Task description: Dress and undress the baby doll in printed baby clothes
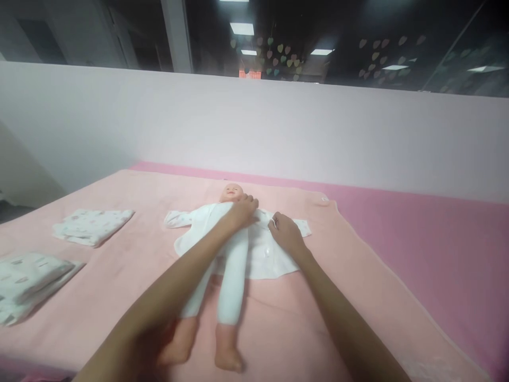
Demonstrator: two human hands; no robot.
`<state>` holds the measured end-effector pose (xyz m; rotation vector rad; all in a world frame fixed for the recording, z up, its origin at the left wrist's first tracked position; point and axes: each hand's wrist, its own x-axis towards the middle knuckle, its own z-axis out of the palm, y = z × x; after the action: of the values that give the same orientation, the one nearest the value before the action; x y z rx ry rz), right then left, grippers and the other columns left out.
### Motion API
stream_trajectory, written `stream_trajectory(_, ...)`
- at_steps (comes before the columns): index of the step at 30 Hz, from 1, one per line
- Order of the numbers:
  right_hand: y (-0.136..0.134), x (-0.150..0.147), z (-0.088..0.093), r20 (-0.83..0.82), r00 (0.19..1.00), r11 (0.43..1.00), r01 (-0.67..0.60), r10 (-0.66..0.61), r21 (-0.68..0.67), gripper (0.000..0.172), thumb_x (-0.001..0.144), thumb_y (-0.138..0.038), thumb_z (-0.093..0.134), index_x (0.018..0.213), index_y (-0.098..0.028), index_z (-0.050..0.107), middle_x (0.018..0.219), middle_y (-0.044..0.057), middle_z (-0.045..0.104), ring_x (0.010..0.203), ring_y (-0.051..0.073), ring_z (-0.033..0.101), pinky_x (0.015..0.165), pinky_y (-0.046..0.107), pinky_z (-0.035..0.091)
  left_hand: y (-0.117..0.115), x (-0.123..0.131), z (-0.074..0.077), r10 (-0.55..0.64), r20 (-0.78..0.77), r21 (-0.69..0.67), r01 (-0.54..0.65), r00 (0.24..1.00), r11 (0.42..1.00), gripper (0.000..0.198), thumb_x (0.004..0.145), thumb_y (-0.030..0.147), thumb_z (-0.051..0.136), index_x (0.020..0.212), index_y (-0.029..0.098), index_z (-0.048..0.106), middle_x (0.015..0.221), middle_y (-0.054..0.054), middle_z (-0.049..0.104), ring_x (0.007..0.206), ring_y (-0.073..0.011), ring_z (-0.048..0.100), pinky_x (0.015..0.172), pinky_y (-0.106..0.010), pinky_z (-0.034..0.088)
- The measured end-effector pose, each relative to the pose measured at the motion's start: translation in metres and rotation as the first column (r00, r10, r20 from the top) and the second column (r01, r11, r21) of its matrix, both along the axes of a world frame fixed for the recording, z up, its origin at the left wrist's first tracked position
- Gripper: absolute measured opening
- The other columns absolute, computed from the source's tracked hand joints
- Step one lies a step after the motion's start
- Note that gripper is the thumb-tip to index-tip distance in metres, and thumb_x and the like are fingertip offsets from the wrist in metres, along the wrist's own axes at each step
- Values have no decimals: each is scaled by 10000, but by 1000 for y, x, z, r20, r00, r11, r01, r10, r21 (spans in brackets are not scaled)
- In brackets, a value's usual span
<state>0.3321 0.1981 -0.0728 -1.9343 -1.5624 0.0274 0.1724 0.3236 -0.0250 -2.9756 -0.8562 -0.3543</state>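
A baby doll (pixel 231 286) lies on its back, dressed in white leggings and bare at the feet. A white baby shirt (pixel 270 260) is spread open beneath and around it, its patterned sleeves reaching out to both sides. My left hand (pixel 243 210) is at the doll's shoulder, just below the head, with curled fingers; what they grip is hidden. My right hand (pixel 285 231) pinches the white fabric of the shirt near the sleeve on the right, and a small fold shows at the fingertips. The doll's arm on that side is hidden.
Two folded patterned cloths, a farther one (pixel 93 225) and a nearer one (pixel 29 281), lie on the left. Under everything is a peach blanket (pixel 139 297) over a pink surface (pixel 429 244). A white low wall (pixel 278 127) stands behind, with dark glass above.
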Motion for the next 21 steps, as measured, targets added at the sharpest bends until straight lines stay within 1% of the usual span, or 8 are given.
stream_trajectory(2,0,0,1,22,1000,1000,-20,20,-6,206,993,-293,471,806,-248,396,783,30,540,736,212,488,664,316,300,7,-22,4,15,71,8,-16,997,1000,240,987,269,569,1195,174,642,1307,-171,653,1298,-365,537,1087,-516,418)
stream_trajectory(5,8,-12,1,43,998,998,-55,55,3,176,982,-242,473,817,-245,413,801,45,550,766,221,490,685,321,307,8,-41,-2,15,203,-30,-9,979,1000,315,1002,152,411,1228,188,629,1266,-142,673,1243,-326,573,1092,-513,418)
stream_trajectory(9,32,-47,5,40,988,989,-148,147,25,97,982,-229,489,885,-231,485,911,67,615,835,224,533,716,316,348,2,-40,-14,-9,338,-60,32,941,998,389,909,64,406,1203,189,628,1230,-109,696,1171,-294,586,1051,-461,449)
stream_trajectory(13,43,-68,17,1,979,979,-203,203,28,102,995,-245,484,909,-220,534,904,58,633,786,210,546,692,313,369,-2,-41,-9,0,483,-123,68,876,990,359,891,68,392,1128,183,635,1183,-96,706,1127,-267,594,1044,-429,466)
stream_trajectory(15,34,-63,23,-20,970,970,-241,242,30,171,1026,-290,460,898,-223,552,877,37,632,764,197,551,695,308,396,-4,-52,-3,15,577,-161,95,817,982,368,893,72,382,1142,187,627,1186,-86,699,1127,-242,598,1047,-397,476)
stream_trajectory(17,17,-48,26,-55,952,952,-298,302,69,237,1055,-355,441,921,-230,591,905,27,649,798,191,575,745,306,441,-3,-75,3,28,618,-165,95,786,982,332,947,134,389,1178,195,619,1206,-81,689,1138,-233,596,1057,-385,476)
stream_trajectory(19,-3,-25,24,-114,939,940,-307,325,150,257,1054,-406,464,1001,-234,647,996,48,673,876,203,598,818,326,476,6,-110,3,52,599,-152,50,799,987,295,1017,260,399,1207,207,619,1232,-83,678,1157,-240,588,1084,-392,462)
stream_trajectory(21,-23,3,17,-167,954,960,-222,251,172,279,1027,-447,516,1104,-231,674,1099,85,682,960,229,615,871,359,498,24,-154,-3,136,543,-172,-49,829,984,341,1046,386,394,1226,214,627,1256,-90,668,1181,-255,576,1104,-403,449)
